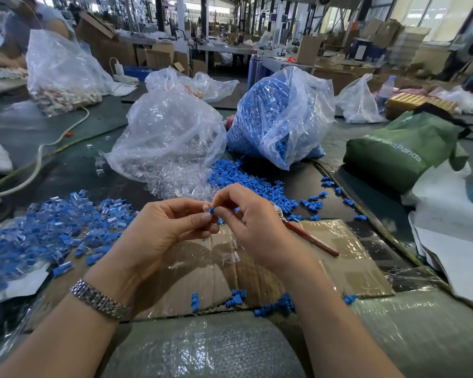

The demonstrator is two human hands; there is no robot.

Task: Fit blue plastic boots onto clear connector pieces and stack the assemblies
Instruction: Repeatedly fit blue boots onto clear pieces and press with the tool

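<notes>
Both hands up over the cardboard sheet (339, 268), meeting at the fingertips. Right hand (246, 222) has its fingers curled and pinching a blue boot (211, 210); a second bit of blue shows further inside the same hand, can't tell if it's a spare boot. Left hand (161, 227) is curled in too, thumb and forefinger pressed up against the boot; presumably holding the clear connector there, but the clear part isn't visible between the fingers, so can't confirm. Looks like mid-fit, boot going onto connector. Supply: bag of clear connectors (170, 137) spilling toward the hands, bag of blue boots (279, 118) to its right with a loose boot pile (246, 181) in front. Finished assemblies pile (52, 227) sits on the surface left of the left hand, more a heap than a stack. Risks: the part is tiny and mostly hidden by fingertips, so a skewed push could seat the boot crooked or half on; clear plastic against clear film makes a dropped connector hard to find. Stray boots (238, 296) already lie near the cardboard's near edge, close to rolling off toward the lap. Extra piece in the right hand could slip out during the push. Red pencil (311, 238) lies just beside the right hand, easy to knock.
</notes>
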